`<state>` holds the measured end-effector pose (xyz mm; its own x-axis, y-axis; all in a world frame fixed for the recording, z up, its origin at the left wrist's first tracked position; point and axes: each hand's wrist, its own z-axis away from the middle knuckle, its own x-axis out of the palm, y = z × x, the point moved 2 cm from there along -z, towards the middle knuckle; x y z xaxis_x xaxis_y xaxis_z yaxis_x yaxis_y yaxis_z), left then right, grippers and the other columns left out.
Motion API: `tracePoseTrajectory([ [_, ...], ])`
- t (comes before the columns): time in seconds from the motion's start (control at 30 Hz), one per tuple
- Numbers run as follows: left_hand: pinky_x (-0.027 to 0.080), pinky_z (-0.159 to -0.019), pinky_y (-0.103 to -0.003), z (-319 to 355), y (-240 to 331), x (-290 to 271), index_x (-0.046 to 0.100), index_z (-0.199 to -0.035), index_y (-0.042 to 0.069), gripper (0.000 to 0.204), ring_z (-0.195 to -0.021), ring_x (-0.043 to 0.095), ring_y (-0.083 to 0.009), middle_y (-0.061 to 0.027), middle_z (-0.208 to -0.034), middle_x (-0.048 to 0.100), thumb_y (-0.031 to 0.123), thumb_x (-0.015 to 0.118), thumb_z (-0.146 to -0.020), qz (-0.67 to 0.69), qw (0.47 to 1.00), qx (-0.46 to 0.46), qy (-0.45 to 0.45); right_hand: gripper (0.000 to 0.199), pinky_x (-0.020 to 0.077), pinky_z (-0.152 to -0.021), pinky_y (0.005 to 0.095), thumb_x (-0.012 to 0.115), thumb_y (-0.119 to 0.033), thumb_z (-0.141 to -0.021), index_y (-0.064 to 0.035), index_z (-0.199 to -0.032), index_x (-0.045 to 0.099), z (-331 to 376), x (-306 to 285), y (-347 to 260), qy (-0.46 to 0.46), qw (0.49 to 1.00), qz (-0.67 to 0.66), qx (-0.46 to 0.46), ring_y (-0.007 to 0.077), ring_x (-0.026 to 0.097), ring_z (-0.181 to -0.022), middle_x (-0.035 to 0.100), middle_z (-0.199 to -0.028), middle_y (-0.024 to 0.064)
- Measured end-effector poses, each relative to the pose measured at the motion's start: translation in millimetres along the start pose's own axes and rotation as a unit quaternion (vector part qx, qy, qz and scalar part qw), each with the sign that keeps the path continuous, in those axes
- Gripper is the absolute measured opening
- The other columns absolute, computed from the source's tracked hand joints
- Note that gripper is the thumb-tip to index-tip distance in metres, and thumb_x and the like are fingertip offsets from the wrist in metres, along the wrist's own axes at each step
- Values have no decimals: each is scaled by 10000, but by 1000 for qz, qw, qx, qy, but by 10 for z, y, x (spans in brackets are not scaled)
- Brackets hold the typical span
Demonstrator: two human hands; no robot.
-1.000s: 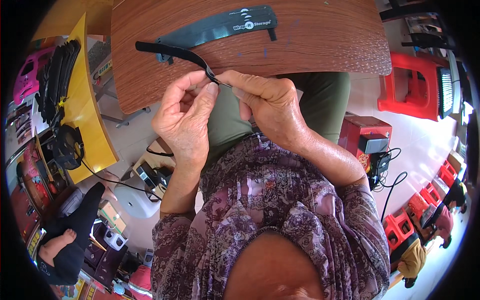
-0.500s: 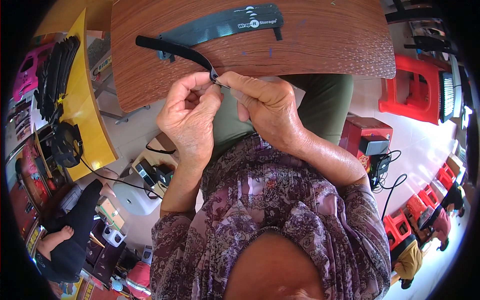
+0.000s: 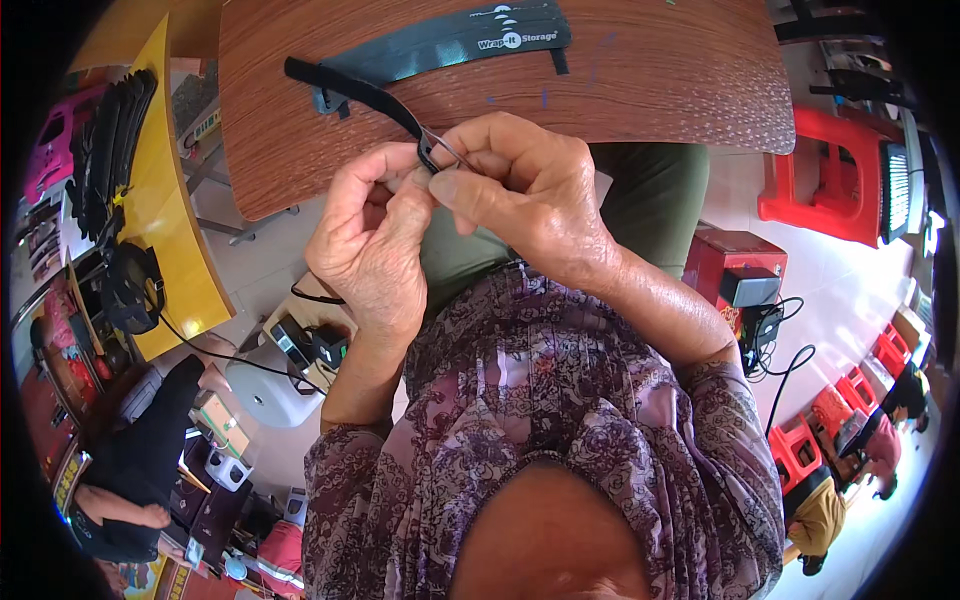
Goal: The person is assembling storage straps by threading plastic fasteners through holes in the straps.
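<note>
A black fabric strap [image 3: 365, 92] reaches from my fingers up over the brown wood-grain table [image 3: 660, 95], its far end pointing left. My left hand [image 3: 375, 235] pinches the near end of the strap between thumb and fingers, just off the table's near edge. Close against it, my right hand [image 3: 535, 195] grips a thin, shiny metal piece [image 3: 446, 148] that meets the strap; its exact kind is hidden by the fingers. Beyond the hands, a wide dark grey-green band [image 3: 430, 55] with white print lies flat on the table.
At left is a yellow table [image 3: 185, 240] with a pile of black strips [image 3: 118, 140]. A red stool [image 3: 825, 180] stands at right, near a red box [image 3: 725, 265]. Cables hang on both sides. A person in black [image 3: 140, 470] is at lower left.
My right hand has turned and its fingers have shifted, bringing more of the metal piece into sight. The strap has moved slightly right and up. The person at lower left has moved an arm.
</note>
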<state>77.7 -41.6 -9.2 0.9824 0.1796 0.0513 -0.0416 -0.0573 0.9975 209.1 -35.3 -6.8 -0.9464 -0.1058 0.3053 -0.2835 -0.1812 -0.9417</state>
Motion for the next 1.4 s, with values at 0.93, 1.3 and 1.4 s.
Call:
tracePoseTrajectory([
  [0.93,375,-472,-238,-175,-98,-79,521,-996,49,139,-547,480,-122,-169,-926,582,131,538,-885,418,861,-265,-116,363,384,-457,154,489,-47,-902,-90,-1262,491,173,-76,-185,-40,988,132,-70,5,445,-514,590,-670,11],
  [1.3,373,-530,-253,-190,-143,-56,517,-1014,31,171,-596,462,-117,-130,-916,557,110,556,-868,431,854,-219,-190,337,358,-425,151,524,-27,-879,-38,-1216,526,184,-72,-154,-29,997,70,-33,9,435,-496,612,-712,19],
  [1.4,378,-538,-256,-186,-94,-40,516,-1013,34,168,-612,471,-126,-125,-916,557,113,556,-869,417,861,-246,-154,332,348,-425,151,524,-37,-882,-36,-1213,527,192,-75,-150,-22,992,104,-61,9,426,-490,610,-693,19],
])
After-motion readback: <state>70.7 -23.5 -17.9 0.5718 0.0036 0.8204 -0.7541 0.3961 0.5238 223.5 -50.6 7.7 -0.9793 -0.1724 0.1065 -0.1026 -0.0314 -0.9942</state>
